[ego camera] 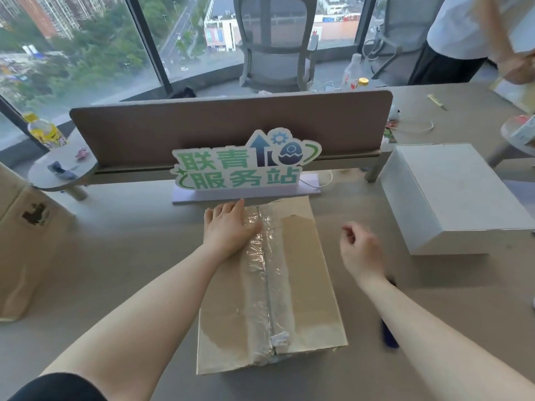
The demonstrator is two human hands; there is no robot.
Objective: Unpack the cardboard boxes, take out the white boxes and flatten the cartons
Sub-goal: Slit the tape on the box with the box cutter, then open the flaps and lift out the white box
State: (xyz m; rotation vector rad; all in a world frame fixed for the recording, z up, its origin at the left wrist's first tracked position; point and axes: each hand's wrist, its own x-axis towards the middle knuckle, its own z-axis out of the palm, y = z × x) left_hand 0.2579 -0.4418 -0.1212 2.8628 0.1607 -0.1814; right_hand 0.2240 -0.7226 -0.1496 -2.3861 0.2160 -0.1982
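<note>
Carton [301, 285]: nearest item, on table [130, 256]; top flaps closed, seam down middle covered by clear tape [262, 270], wrinkled and seemingly slit along the centre line.
Dark blue tool [389, 334]: on table just right of carton, partly hidden under right forearm; type not discernible.
Left hand [230, 227]: laid flat on far left part of carton top, fingers straight, fingertips at tape edge; nothing gripped.
Right hand [362, 250]: raised clear of table right of carton, fingers loosely curled; nothing held, as far as visible.
Step in hand: judged as opening of carton; white box inside not yet taken out, carton not yet flattened.
Next move: likely fingers worked under seam and both flaps pulled apart, carton kept steady meanwhile.
White box [451, 195]: already out, on table farther right, well apart from carton.
Sign [246, 166]: upright just beyond carton, before desk divider [231, 125].
Second carton [20, 247]: at left edge, upright.
</note>
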